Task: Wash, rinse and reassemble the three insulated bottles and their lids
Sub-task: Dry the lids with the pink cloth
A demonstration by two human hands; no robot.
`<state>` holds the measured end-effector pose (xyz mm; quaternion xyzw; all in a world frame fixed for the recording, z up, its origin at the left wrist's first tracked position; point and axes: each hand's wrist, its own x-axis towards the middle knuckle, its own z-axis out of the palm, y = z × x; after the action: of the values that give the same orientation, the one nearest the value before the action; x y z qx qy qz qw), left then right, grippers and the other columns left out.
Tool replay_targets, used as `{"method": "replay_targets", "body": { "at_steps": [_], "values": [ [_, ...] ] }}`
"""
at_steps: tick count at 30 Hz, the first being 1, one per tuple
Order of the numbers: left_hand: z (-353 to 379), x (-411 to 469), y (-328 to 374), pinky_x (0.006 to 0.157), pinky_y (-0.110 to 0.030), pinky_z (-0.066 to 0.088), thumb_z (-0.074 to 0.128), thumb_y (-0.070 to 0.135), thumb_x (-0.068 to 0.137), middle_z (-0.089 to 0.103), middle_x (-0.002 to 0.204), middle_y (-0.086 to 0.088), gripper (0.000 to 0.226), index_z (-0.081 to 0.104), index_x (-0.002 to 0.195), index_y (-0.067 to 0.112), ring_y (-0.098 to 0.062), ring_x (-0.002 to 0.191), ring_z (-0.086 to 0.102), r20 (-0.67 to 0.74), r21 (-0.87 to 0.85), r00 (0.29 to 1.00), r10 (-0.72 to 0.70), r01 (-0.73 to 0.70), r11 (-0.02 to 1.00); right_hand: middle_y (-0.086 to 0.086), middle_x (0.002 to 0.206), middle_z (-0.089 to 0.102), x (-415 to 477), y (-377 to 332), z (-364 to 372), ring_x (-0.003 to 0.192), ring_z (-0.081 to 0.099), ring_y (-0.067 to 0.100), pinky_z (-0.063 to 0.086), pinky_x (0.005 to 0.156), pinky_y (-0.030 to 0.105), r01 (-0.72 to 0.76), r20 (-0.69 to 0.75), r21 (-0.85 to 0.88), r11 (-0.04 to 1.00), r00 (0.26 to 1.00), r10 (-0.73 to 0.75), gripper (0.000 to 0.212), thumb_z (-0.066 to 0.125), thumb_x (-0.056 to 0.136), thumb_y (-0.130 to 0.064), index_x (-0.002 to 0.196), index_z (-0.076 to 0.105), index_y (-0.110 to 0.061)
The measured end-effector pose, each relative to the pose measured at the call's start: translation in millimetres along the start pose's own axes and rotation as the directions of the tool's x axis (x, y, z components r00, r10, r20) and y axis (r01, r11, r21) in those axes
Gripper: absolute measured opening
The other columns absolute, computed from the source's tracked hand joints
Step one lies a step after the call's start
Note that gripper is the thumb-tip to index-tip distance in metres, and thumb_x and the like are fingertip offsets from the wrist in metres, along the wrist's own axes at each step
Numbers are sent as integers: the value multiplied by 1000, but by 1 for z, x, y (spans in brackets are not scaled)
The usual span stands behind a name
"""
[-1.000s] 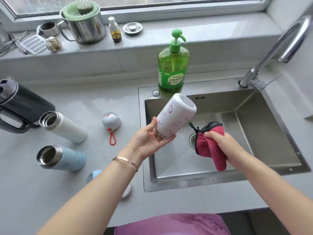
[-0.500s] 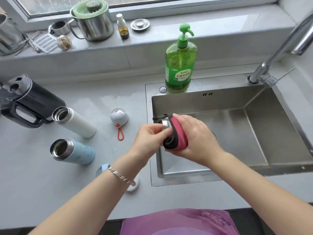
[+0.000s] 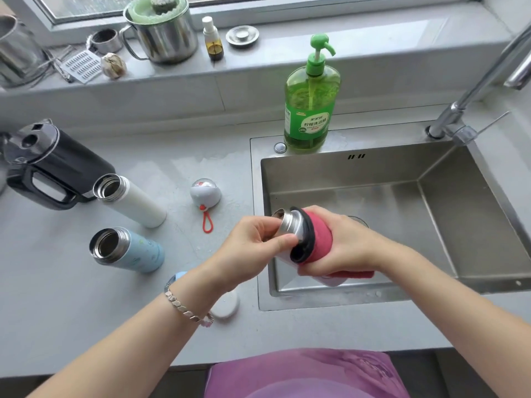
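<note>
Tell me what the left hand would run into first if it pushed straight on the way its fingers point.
The left hand pinches the bottle at its steel neck, so that is met at once. Beyond it, probably the red cloth gripped by the right hand.

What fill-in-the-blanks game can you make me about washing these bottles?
1. The soap dispenser behind the sink is coloured ____.
2. Beside the white bottle lies an open bottle coloured light ____.
3. The hand pinching the held bottle's steel neck wears a bracelet; it is the person's ____ hand.
4. The right hand grips a cloth wrapped round that ____.
Missing words: green, blue, left, bottle.
</note>
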<state>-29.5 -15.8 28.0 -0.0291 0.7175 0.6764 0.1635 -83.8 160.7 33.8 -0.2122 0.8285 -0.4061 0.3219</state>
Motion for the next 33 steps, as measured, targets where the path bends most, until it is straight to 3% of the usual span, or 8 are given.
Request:
{"method": "replay_targets", "body": {
  "at_steps": [5,7,9,14,17,21,27,33],
  "values": [
    [-9,1,13,77,-42,47,65,31,73,64,86,-14,39,68,90,-3,-22,83,56,148,-25,988,35,-32,999,1,97,72,5,28,-20,89,68,16,54,75,27,-352,596,635,687,790,-147,60,80,56,-28,112,61,-17],
    [-15,0,19,73,-43,48,65,29,75,63,81,-8,28,68,86,4,-19,79,55,186,36,980,66,-74,997,8,105,70,1,41,-16,97,67,21,54,82,31,-463,652,713,526,713,-257,54,80,64,-26,114,65,-12],
    [-21,-1,22,73,-27,49,64,32,75,64,74,8,23,69,79,10,-8,74,57,231,152,970,80,-117,981,6,101,71,-2,44,-11,94,67,18,54,81,31,-401,613,697,594,763,-204,48,77,61,-20,108,68,-15],
    [-19,-5,12,87,-35,49,65,51,68,71,85,-1,41,69,85,14,-11,83,64,145,361,976,-162,100,927,-16,94,66,-17,28,1,85,63,5,53,79,30,-70,150,56,996,987,60,70,74,51,-31,115,50,-41],
    [-5,-12,5,71,-27,51,66,25,84,65,74,-1,20,68,90,6,-6,65,59,52,198,945,-324,309,930,-15,108,59,-25,20,21,96,58,10,49,80,28,58,-43,-461,885,995,-88,89,69,51,-46,132,32,-43],
    [5,-20,-2,67,-24,54,64,5,84,66,71,-1,3,67,86,3,-7,63,63,1,-74,942,-336,335,939,-9,113,57,-24,23,30,99,58,16,50,80,31,150,-113,-559,815,960,-255,96,59,52,-59,139,26,-35],
    [2,-27,2,73,-41,41,70,39,67,55,76,-16,61,59,85,-18,-20,77,47,69,50,997,-45,42,998,-18,93,67,-7,1,-7,86,64,1,50,73,21,-25,309,94,995,951,-6,59,80,57,-35,110,54,-38],
    [-10,-30,24,66,-39,49,66,35,68,63,70,1,27,69,77,9,-14,67,57,76,95,993,94,-101,990,16,92,69,-8,32,-8,81,68,29,55,69,34,-617,662,622,482,743,97,92,84,41,-53,110,57,1]
  ]
}}
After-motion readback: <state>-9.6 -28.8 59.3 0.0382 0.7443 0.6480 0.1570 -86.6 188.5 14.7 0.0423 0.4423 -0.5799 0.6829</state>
